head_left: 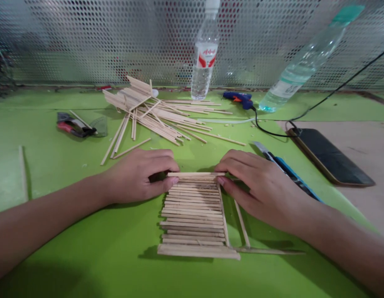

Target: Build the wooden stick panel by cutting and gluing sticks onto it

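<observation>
A slatted panel of thin wooden sticks (194,215) lies on the green table in front of me. Across its far edge runs one wooden stick (196,174), pinched at both ends. My left hand (142,174) closes thumb and fingers on its left end. The right end sits between the thumb and fingers of my right hand (257,182). Under the slats, a long stick shows along the right side. More frame sticks (242,223) stretch out to the right, partly covered by my right hand.
Behind lies a pile of loose sticks (157,114). Red-handled pliers (72,126) are at left. A blue glue gun (240,98), two water bottles (204,62), a utility knife (285,167) and a phone (331,155) occupy the right and back. A perforated metal screen (117,41) rises behind.
</observation>
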`<move>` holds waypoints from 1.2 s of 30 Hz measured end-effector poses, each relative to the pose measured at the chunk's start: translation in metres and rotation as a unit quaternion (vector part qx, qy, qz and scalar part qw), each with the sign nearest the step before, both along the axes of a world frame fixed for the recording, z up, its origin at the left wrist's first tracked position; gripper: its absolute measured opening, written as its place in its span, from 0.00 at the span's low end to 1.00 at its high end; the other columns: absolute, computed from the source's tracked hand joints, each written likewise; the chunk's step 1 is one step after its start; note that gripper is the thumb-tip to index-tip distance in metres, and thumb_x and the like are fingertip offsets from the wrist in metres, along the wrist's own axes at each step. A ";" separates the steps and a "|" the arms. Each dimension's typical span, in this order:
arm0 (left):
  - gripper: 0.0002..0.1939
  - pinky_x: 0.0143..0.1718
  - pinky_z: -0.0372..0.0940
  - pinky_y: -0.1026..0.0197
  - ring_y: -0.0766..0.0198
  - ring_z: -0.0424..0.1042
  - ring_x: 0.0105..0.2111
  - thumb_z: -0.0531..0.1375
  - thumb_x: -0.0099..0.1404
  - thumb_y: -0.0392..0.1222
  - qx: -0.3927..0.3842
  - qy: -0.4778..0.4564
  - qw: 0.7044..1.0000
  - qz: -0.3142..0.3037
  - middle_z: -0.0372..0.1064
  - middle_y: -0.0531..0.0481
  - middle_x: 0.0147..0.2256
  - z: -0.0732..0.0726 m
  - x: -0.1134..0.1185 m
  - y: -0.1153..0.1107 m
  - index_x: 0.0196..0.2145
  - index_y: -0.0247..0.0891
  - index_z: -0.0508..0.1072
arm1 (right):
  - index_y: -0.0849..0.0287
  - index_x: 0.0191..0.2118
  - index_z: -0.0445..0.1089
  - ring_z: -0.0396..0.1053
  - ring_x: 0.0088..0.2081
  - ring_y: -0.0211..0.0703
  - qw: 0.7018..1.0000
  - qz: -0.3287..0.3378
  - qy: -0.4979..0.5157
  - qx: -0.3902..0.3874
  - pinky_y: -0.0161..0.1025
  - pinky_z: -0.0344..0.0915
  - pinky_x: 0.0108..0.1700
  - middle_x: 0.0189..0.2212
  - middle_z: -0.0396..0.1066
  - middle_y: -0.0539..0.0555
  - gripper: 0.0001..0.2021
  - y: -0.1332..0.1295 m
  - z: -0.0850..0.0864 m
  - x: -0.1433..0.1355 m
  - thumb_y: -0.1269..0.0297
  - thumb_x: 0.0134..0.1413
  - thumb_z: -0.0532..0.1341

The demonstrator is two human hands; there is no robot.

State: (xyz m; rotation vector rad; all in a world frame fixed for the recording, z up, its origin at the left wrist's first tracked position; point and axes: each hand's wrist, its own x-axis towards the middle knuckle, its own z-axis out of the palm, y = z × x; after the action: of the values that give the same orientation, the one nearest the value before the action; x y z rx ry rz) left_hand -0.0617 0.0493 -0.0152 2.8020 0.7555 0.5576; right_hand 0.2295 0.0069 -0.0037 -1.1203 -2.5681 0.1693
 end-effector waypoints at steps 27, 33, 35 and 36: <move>0.12 0.30 0.60 0.63 0.66 0.70 0.30 0.55 0.74 0.45 -0.006 0.045 0.999 0.017 0.72 0.51 0.33 0.002 0.002 -0.001 0.39 0.39 0.75 | 0.59 0.45 0.71 0.71 0.40 0.49 1.000 -0.009 0.000 -0.015 0.45 0.66 0.42 0.40 0.72 0.57 0.09 0.001 0.000 0.000 0.67 0.70 0.54; 0.12 0.30 0.60 0.63 0.66 0.70 0.31 0.55 0.75 0.45 -0.010 0.044 0.999 0.018 0.72 0.52 0.33 0.003 0.001 -0.001 0.39 0.39 0.75 | 0.59 0.46 0.71 0.70 0.41 0.48 0.999 -0.002 0.021 -0.027 0.45 0.65 0.42 0.40 0.72 0.57 0.09 0.000 0.002 0.000 0.66 0.71 0.53; 0.12 0.30 0.60 0.62 0.66 0.70 0.31 0.55 0.75 0.46 -0.014 0.047 0.999 0.019 0.72 0.52 0.33 0.002 0.001 -0.001 0.39 0.39 0.75 | 0.60 0.47 0.70 0.70 0.41 0.47 0.999 0.000 0.037 -0.019 0.45 0.65 0.43 0.41 0.72 0.57 0.08 -0.001 0.003 0.000 0.66 0.71 0.54; 0.12 0.29 0.60 0.62 0.66 0.70 0.30 0.55 0.75 0.46 -0.017 0.048 0.999 0.020 0.72 0.52 0.33 0.002 0.001 -0.001 0.39 0.39 0.76 | 0.60 0.47 0.70 0.70 0.41 0.47 0.999 0.001 0.048 -0.012 0.45 0.65 0.42 0.41 0.72 0.57 0.08 -0.001 0.004 0.000 0.66 0.71 0.55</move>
State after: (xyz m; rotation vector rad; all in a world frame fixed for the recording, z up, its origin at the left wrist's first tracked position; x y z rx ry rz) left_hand -0.0608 0.0488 -0.0131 2.8052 0.8318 0.4161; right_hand 0.2299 0.0059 0.0004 -1.0915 -2.4891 0.2489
